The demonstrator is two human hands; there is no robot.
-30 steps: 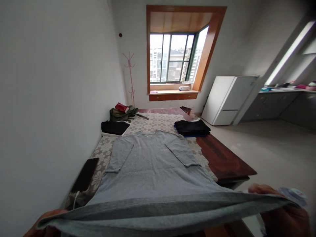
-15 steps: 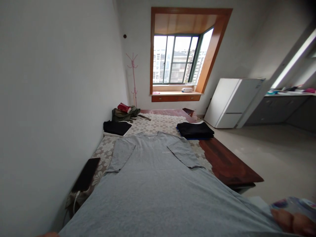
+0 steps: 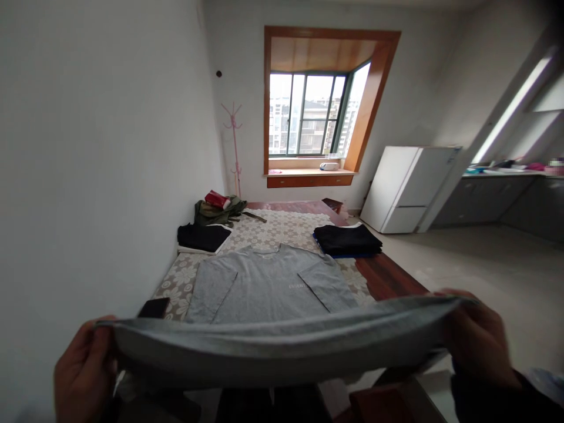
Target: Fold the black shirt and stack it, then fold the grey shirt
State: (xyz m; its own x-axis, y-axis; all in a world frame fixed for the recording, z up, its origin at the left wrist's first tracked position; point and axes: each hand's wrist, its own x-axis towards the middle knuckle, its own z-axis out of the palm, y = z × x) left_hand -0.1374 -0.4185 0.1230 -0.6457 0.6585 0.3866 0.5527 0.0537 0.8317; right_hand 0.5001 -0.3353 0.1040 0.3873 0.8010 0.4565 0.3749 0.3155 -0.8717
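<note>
A grey T-shirt [image 3: 259,288] lies spread on the table, its collar and sleeves at the far end, with faint lettering on the chest. Its hem is lifted off the table and stretched between my two hands. My left hand [image 3: 86,367] pinches the left corner of the hem. At the right corner, my right hand [image 3: 478,335] is closed on the fabric. The raised hem hides the lower part of the shirt and the near table edge.
A folded black stack [image 3: 348,239] sits right of the collar, and folded black clothing [image 3: 203,237] lies at the left. Behind that is a green bag [image 3: 215,210] with a red packet on it. A black phone-like slab [image 3: 154,308] lies by the wall [image 3: 110,176].
Both hands have come up into view, raising the shirt's hem off the table into a taut band. The upper shirt still lies flat. The view has tilted slightly upward.
</note>
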